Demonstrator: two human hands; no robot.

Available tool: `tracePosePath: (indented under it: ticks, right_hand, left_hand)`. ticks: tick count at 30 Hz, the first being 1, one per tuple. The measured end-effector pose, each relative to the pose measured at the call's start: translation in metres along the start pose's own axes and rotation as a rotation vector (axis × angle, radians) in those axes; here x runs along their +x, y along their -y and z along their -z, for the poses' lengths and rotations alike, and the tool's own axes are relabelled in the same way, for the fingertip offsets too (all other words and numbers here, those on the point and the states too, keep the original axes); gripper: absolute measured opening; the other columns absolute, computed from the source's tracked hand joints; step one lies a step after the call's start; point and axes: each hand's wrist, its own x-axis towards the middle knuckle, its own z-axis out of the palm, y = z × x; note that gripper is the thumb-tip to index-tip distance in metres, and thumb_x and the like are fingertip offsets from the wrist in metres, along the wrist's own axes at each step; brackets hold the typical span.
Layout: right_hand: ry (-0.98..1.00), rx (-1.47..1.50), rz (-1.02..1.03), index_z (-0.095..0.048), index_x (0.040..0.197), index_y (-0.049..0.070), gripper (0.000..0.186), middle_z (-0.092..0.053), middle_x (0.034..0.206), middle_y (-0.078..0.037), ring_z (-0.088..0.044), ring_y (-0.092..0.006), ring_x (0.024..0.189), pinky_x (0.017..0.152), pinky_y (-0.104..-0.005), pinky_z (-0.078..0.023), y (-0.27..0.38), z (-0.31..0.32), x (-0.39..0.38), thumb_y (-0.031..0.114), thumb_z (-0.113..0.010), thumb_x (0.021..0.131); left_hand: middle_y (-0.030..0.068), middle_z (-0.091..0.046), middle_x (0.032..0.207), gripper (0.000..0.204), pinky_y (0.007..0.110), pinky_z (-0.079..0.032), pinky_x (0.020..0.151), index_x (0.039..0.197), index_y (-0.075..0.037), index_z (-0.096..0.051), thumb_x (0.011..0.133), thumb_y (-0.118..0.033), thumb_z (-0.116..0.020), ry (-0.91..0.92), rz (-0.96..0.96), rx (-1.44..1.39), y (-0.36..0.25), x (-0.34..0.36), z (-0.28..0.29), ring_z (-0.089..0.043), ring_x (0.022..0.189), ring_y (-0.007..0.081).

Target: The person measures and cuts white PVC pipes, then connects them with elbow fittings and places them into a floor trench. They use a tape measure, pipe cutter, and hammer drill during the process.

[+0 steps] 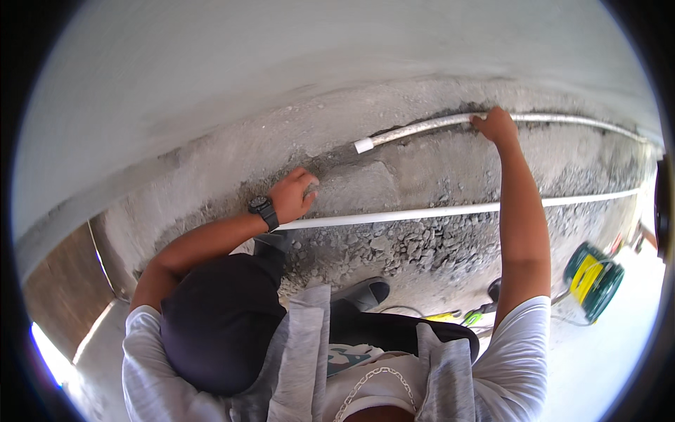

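My right hand (pixel 496 125) reaches far forward, its fingers closed round a white pipe (pixel 422 128) lying along a rough channel at the foot of the wall. A white end piece (pixel 363 145) sits on the pipe's left end. Farther left, my left hand (pixel 292 194) is closed over the dusty ledge, a black watch on its wrist. Something grey shows at its fingertips; whether it is a stone or only dust I cannot make out. A second white pipe (pixel 394 215) lies nearer to me, its left end by my left wrist.
Broken grey rubble (pixel 415 246) covers the ground along the nearer pipe. My shoe (pixel 365 292) stands beside it. At right are a green reel (pixel 594 281) with yellow parts and some green-and-black tools (pixel 478 315). A brown board (pixel 67 299) leans at far left. The smooth wall (pixel 337 49) rises ahead.
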Motion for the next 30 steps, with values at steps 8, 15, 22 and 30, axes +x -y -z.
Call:
tracePosePath:
  ticks: [8,15,22,30]
  right_hand:
    - [-0.414,-0.102,0.321,-0.068,0.076,0.005,0.028,-0.064,0.084,-0.020,-0.064,-0.0392,0.083,0.075,-0.0512,-0.051,-0.018,-0.018,-0.123,0.032,-0.066,0.083]
    - [0.026,-0.124,0.311,-0.031,0.151,0.022,0.093,-0.041,0.146,-0.017,-0.036,-0.0353,0.137,0.109,-0.0628,-0.029,-0.103,-0.027,-0.232,0.026,-0.075,0.069]
    - [-0.244,-0.197,0.229,-0.063,0.116,0.013,0.046,-0.063,0.115,-0.010,-0.052,-0.0279,0.123,0.108,-0.0609,-0.032,-0.175,0.005,-0.265,0.023,-0.074,0.072]
    - [-0.209,-0.034,0.403,-0.071,0.085,0.009,0.032,-0.069,0.084,-0.014,-0.066,-0.0355,0.090,0.089,-0.0465,-0.050,-0.229,0.107,-0.318,0.039,-0.073,0.073]
  left_hand:
    - [0.0133,-0.062,0.096,0.032,0.044,-0.049,0.080,0.102,-0.007,-0.069,0.085,-0.034,-0.071,0.132,-0.228,0.086,0.011,-0.077,-0.012,-0.060,0.093,0.0333]
    - [0.0151,-0.060,0.096,0.024,0.046,-0.047,0.081,0.102,-0.005,-0.064,0.087,-0.024,-0.067,0.162,-0.204,0.041,-0.027,-0.115,-0.014,-0.058,0.094,0.0364]
    - [0.0146,-0.062,0.080,0.038,0.046,-0.048,0.066,0.083,-0.006,-0.067,0.081,-0.043,-0.071,-0.120,-0.118,0.032,-0.087,-0.171,0.042,-0.062,0.075,0.0371]
    - [0.0150,-0.062,0.067,0.040,0.043,-0.047,0.059,0.070,-0.006,-0.068,0.071,-0.044,-0.080,-0.402,-0.158,0.075,-0.120,-0.266,0.129,-0.063,0.064,0.0338]
